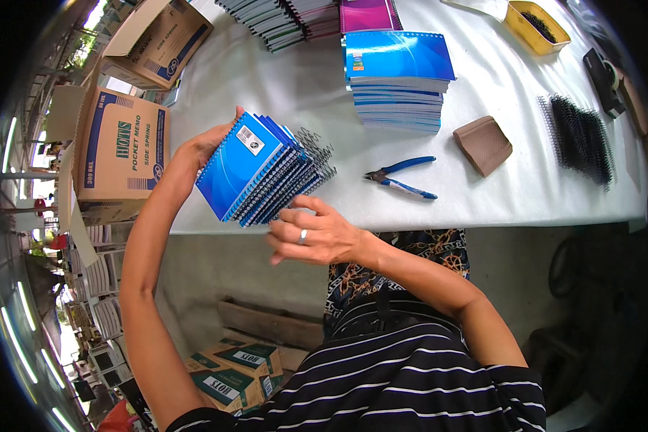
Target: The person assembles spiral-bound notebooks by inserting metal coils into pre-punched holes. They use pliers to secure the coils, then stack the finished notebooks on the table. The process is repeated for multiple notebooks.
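Note:
My left hand (203, 147) grips the far left side of a stack of blue spiral-bound pocket notebooks (230, 169) near the table's front edge. Most of its fingers are hidden behind the stack. The top notebook has a white barcode label, and loose dark wire ends stick out at the stack's right side. Just off the stack's near right corner is my right hand (313, 234), a ring on one finger. Its fingers are half curled and apart, with nothing visible in them. Blue-handled side cutters (403, 180) lie to the right on the white-covered table (482, 205).
A taller stack of blue notebooks (396, 57) stands at the back. Further right are a brown folded pad (484, 146), a bundle of black spiral coils (582, 140) and a yellow tray (522, 32). Open cardboard boxes (111, 144) flank the table's left side.

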The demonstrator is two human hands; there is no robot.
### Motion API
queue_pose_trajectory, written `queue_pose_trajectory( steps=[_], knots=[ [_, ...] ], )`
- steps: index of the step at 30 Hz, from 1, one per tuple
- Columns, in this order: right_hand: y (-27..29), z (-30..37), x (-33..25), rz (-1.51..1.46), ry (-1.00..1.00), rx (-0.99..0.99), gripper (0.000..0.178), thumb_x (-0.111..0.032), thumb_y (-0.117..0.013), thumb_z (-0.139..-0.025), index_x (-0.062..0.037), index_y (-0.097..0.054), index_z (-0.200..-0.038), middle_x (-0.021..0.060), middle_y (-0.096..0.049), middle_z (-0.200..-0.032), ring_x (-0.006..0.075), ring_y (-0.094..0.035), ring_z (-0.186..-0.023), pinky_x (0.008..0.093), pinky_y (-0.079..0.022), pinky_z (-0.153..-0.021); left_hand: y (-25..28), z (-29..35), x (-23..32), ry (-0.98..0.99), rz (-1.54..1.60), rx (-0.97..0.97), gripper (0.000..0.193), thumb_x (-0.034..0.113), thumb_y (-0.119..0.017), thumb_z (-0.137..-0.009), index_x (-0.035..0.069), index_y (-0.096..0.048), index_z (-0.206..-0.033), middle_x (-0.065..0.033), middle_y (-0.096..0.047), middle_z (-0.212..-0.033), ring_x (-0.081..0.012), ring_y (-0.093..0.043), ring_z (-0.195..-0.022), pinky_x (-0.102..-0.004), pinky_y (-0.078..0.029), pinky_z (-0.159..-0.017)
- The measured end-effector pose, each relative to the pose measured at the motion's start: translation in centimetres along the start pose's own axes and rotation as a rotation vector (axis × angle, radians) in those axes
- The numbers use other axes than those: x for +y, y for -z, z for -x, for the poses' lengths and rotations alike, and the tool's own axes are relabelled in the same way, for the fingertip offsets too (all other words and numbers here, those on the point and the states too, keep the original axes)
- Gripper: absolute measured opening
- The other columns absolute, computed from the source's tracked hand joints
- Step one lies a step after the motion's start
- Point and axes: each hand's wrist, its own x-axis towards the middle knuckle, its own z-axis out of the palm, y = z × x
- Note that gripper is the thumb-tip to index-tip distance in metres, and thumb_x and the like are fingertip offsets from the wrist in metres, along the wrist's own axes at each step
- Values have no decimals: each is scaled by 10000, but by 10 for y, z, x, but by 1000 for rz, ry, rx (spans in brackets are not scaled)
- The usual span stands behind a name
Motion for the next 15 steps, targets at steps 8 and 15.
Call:
queue_pose_trajectory(
  steps=[8,15],
  knots=[
    [-49,-39,40,301,-46,2,658,-599,-511,-839,-169,-532,-1337,28,-538,-1334,181,-488,-1257,488,-303,-1104,24,-10,-5,88,45,-200,512,454,-424,-986,57,-564,-1278,-174,-640,-1195,-283,-681,-967,-414,-596,-774],
    [16,-20,31,225,-261,-80,611,-403,-648,-820,-159,-498,-1359,56,-509,-1367,224,-449,-1299,502,-255,-1132,36,-26,-3,-244,-325,-56,696,608,-468,-926,59,-516,-1350,-167,-555,-1332,-295,-571,-1179,-439,-481,-976]
  ],
)
